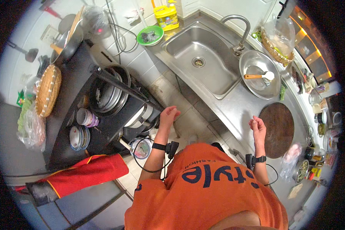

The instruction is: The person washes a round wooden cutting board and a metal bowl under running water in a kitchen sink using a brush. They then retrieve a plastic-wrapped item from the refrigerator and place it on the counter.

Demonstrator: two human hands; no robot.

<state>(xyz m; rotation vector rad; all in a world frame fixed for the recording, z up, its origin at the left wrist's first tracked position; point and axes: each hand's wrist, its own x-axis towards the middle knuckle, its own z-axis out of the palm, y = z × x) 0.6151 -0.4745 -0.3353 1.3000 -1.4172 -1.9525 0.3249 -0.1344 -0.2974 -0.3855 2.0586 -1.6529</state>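
My left hand (pixel 169 115) hangs over the floor beside the black shelf unit, its fingers loosely bent and nothing in them. Near the edge of the steel counter (pixel 218 112), my right hand (pixel 258 128) is held up, also without anything in it, fingers half curled. Just right of that hand lies a round dark wooden cutting board (pixel 277 129). Beyond it a metal basin (pixel 257 59) holds a white spoon with a wooden handle (pixel 258 76). The steel sink (pixel 207 74) lies ahead, with scraps in its drain (pixel 198 61).
A curved faucet (pixel 245 27) overhangs the sink. Left, the shelf holds pans (pixel 110 99) and stacked bowls (pixel 80 138); a woven basket (pixel 48 90) stands above. A red cloth (pixel 92 172) sticks out lower left. A green bowl (pixel 150 36) and yellow bottle (pixel 166 18) stand behind.
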